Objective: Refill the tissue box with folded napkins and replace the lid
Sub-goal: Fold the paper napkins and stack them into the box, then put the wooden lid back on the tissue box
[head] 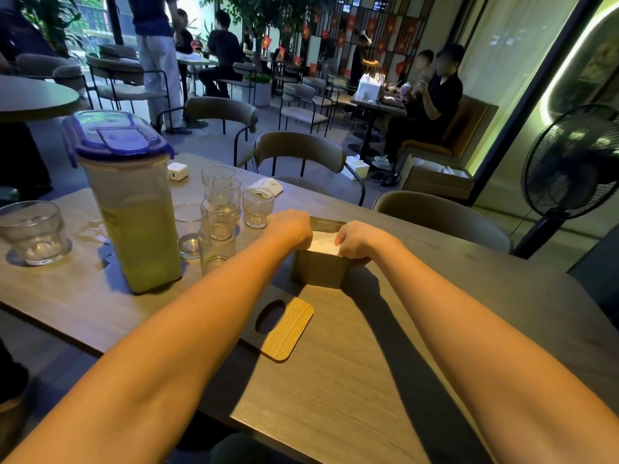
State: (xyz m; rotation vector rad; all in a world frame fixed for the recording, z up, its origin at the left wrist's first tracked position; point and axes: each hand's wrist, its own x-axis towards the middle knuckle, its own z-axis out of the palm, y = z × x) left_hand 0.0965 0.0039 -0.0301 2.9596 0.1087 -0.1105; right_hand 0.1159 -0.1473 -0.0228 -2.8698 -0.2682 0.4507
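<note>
White napkins (324,243) fill open box (318,272); both hands apparently at rim.

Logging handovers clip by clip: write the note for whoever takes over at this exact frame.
Left hand: at the left rim of the tissue box, fingers over the edge; whether its grip is closed cannot be told.
Right hand: on the near right corner of the box, fingers curled at the napkins.
Things: box stands open on the table, white napkins showing inside. The wooden lid, with its oval slot, lies flat on the table nearer the person, apart from the box.
Done: napkins are in the box.
Left: settle the napkins, then put the lid back on.
</note>
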